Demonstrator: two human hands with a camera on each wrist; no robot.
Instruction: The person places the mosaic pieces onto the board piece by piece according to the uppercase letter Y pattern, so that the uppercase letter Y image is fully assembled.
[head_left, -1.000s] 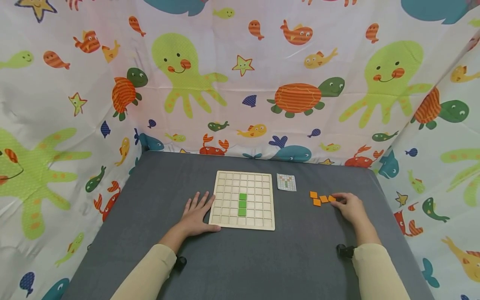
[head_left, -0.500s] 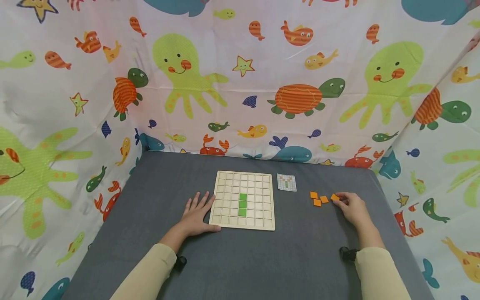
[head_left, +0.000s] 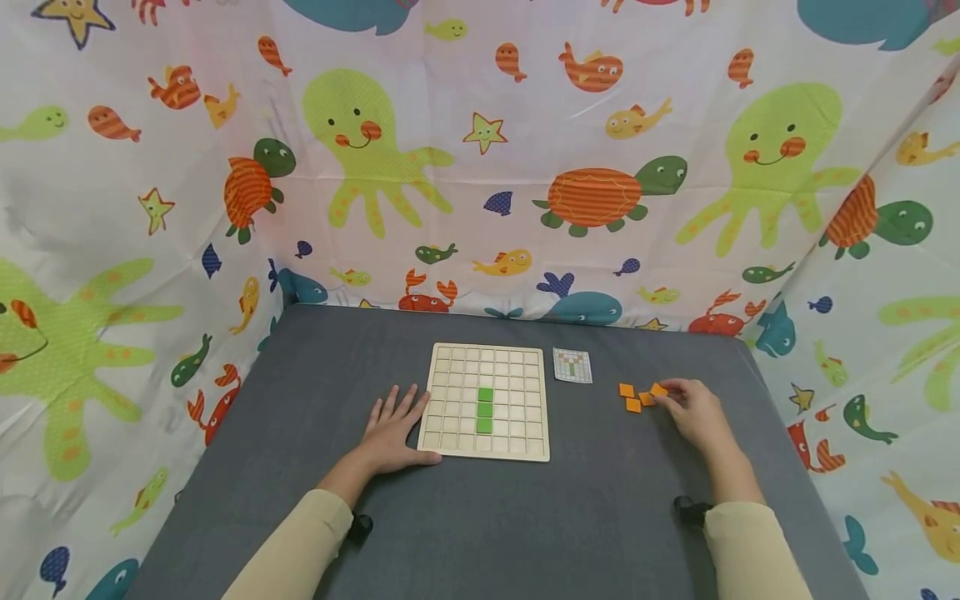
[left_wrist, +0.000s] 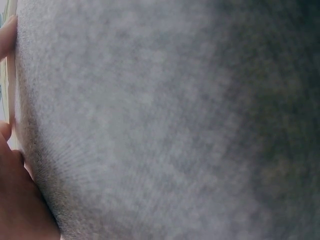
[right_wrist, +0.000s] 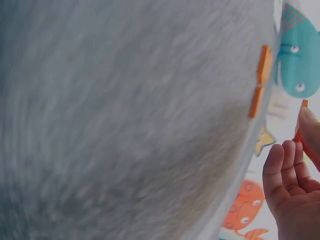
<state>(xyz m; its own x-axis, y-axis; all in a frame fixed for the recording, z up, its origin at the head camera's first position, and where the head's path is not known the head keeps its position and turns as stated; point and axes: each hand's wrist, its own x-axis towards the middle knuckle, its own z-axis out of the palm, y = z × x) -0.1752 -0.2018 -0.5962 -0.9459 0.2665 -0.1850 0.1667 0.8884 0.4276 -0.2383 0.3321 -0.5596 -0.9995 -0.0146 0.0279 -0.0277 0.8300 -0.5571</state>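
My right hand (head_left: 696, 410) pinches one orange square tile (head_left: 658, 390) between thumb and fingers, held up off the cloth in the right wrist view. Just left of it lie several more orange tiles (head_left: 633, 405) in a loose group. My left hand (head_left: 390, 437) lies with fingers spread at the left edge of a wooden grid board (head_left: 517, 457), its thumb at the near left corner. Three green tiles (head_left: 485, 410) form a vertical column in the board's middle cells. In the left wrist view only part of the left hand (left_wrist: 22, 200) shows, beside the board's edge.
A small card (head_left: 572, 365) printed with a coloured grid pattern lies right of the board. Dark grey cloth covers the table (head_left: 540, 533). A curtain (head_left: 480, 100) with sea animals hangs behind the table and along both sides.
The right hand has picked up the rightmost orange tile, first drawing it slightly right, then bringing it back left above the loose group. The left hand and the board have stayed put.
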